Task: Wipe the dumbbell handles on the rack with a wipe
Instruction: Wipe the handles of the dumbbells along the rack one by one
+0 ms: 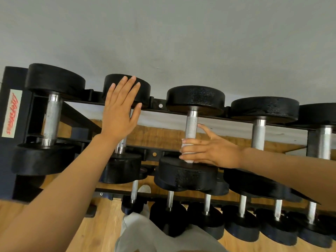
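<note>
On the upper shelf of the rack (11, 160), the wipe (187, 151) is gripped by the right hand (214, 151) around the lower end of the third dumbbell handle (191, 124). Wiping is judged to be in progress; an upward stroke is called for next. The left hand (120, 110) is held flat and spread against the second dumbbell (145, 91). A red-lettered label (11, 113) is fixed to the frame; its text cannot be read.

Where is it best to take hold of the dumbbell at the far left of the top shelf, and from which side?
Likely by its bare metal handle, coming from above. The handle spans open space between the two black heads, free of the rack, so fingers could curl round it; the heads look too broad to grip.
</note>
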A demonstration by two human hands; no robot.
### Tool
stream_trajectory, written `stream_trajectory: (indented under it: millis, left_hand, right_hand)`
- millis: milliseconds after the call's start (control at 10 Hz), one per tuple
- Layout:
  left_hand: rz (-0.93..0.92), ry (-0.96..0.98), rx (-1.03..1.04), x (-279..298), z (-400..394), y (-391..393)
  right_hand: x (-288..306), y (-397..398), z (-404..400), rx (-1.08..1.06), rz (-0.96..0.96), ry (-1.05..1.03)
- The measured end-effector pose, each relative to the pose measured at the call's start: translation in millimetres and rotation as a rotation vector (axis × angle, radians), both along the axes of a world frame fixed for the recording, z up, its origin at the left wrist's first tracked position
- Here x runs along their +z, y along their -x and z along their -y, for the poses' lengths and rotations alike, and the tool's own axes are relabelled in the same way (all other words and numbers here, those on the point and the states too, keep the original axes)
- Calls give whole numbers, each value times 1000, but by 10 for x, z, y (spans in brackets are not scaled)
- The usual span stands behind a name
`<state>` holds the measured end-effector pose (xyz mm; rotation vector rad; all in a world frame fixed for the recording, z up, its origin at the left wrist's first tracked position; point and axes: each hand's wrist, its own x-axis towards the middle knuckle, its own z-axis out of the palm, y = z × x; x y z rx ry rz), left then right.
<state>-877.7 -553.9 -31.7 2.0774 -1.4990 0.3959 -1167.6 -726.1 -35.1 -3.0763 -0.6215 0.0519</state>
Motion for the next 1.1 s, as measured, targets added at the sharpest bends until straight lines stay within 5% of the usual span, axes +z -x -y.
stream_trajectory:
  millis: [100,200,300,500,700,900,1100]
  left_hand:
    - [2,-6,1,-5,12,15]
    - [6,-20,2,9,1,0]
    - [2,-36,7,16,0,16]
    - [-2,-64,20,35,1,9]
    - [-9,-97,23,51,-13,22]
    - [-21,-109,44,82,-10,46]
    - [-12,-156,41,99,-17,15]
  right_hand:
    - [37,-115,184,-71,92,95]
    - [38,-256,213,-376,215,-18]
    - [-72,-158,22,-423,193,-72]
    - [-95,0,101,-72,69,35]
    - [-189,-162,116,-479,213,-114]
    - [-224,-25,134,-33,136,-66]
    - [-239,-148,246,-439,228,-184]
